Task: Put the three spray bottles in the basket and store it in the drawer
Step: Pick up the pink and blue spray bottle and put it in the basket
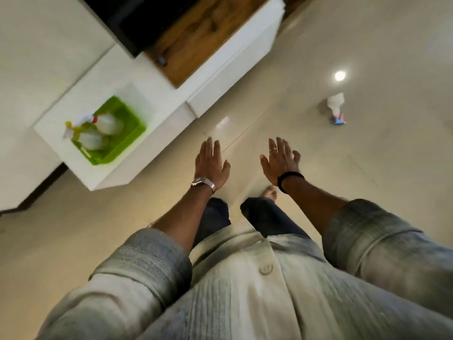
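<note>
A green basket [137, 130] sits on the end of a low white cabinet [159, 84] at the left. Two clear spray bottles lie in it: one with a red and white nozzle [107, 122], one with a yellow nozzle [90, 139]. A third spray bottle [336, 106], with a blue and pink nozzle, lies on the floor at the right, far from the basket. My left hand [210, 165] and my right hand [279, 160] hang over the floor between them, fingers spread, holding nothing.
The cabinet's white drawer front [232, 69] runs along its side, and it looks shut. A wooden top [196, 42] and a dark screen [137, 18] lie behind it. Glossy beige floor tiles [367, 180] stretch to the right. My legs and one bare foot [269, 192] are below my hands.
</note>
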Action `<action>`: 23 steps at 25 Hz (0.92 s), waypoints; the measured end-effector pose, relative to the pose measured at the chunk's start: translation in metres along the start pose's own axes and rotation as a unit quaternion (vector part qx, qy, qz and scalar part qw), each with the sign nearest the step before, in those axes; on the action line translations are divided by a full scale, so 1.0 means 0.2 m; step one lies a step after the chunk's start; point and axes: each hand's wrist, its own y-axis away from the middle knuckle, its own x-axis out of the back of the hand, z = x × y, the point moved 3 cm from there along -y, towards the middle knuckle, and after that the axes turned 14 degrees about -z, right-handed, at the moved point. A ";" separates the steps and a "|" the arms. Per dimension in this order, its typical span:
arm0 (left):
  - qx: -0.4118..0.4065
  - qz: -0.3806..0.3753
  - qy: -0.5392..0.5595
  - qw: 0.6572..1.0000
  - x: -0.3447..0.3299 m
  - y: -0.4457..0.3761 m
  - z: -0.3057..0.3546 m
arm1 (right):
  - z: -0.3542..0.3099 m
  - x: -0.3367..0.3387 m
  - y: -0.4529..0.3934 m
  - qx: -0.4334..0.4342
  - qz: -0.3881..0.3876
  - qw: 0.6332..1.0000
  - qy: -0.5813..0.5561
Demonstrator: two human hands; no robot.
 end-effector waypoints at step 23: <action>-0.210 -0.133 -0.374 0.893 0.11 -0.95 2.32 | 1.90 0.73 0.05 -0.280 0.068 0.903 -0.318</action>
